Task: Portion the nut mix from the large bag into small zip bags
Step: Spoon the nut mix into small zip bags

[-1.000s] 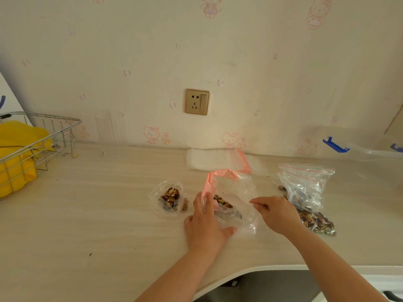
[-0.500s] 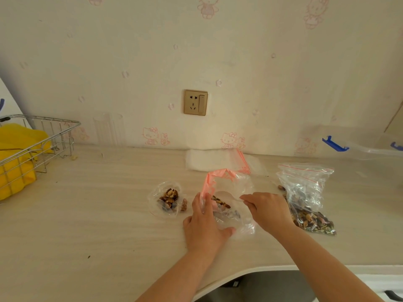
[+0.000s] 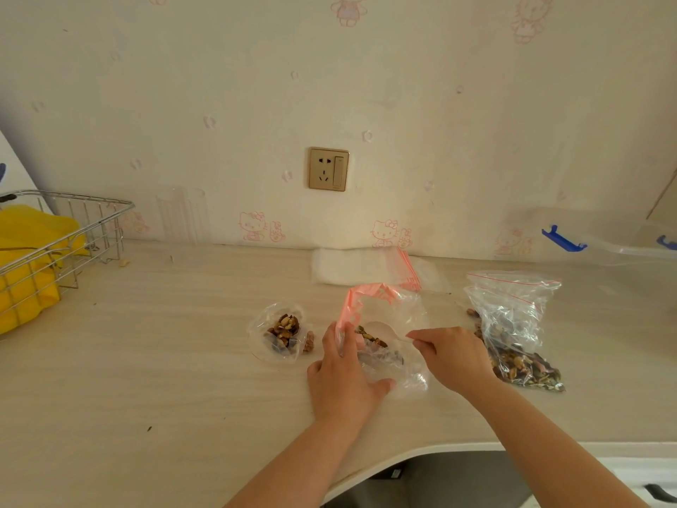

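Desk (image 3: 154, 361): pale wood-grain laminate, matte, front edge curved. Landmark is the small zip bag (image 3: 388, 342) I'm filling, mid-desk.

Wire basket (image 3: 73, 229), shiny metal, far left of that bag, yellow plastic inside. Clear plastic box with blue latch (image 3: 564, 240) far right and behind it, at the wall.

Large bag (image 3: 513, 324) of nut mix: crinkled clear plastic, red zip line, just right of the small zip bag, top slumped, dark and tan nuts pooled in its near end. Stack of flat empty zip bags (image 3: 366, 265) behind the small bag, by the wall. Filled portion (image 3: 282, 333): rounded clear pouch of brown nuts, just left of it, one or two loose nuts beside.

Small zip bag itself: thin clear film, pink zip strip arched up, mouth open, a few nuts inside.

My left hand (image 3: 344, 375) grips the bag's left rim, fingers curled on the pink edge, thumb under the film. My right hand (image 3: 450, 355) pinches the handle of a clear plastic spoon (image 3: 384, 333) reaching into the bag mouth.

Versus a second ago: right hand has moved left toward the bag mouth; left hand's grip unchanged; the other bags are where they were.
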